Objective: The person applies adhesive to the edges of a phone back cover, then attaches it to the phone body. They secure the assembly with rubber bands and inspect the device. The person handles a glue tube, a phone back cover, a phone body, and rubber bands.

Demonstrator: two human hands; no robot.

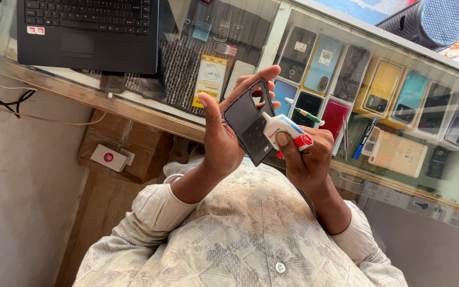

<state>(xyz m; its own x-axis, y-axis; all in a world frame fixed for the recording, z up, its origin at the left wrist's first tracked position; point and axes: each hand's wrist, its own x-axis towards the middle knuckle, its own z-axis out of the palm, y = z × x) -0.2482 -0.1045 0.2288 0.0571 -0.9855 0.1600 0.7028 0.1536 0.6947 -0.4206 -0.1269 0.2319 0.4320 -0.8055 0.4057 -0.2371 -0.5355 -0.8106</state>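
The patterned shirt fills the near edge, both forearms rising from it. The left hand has its grip closed around a dark phone back panel, thumb on one edge, fingers behind, inner face tilted up. The right hand is wrapped around a small white glue bottle, nozzle touching the panel. To do this well, I judge, keep the panel steady, squeeze gently, and trail a thin line along the edge. Beyond lies the glass surface with a laptop, a blue pen and a green-tipped tool.
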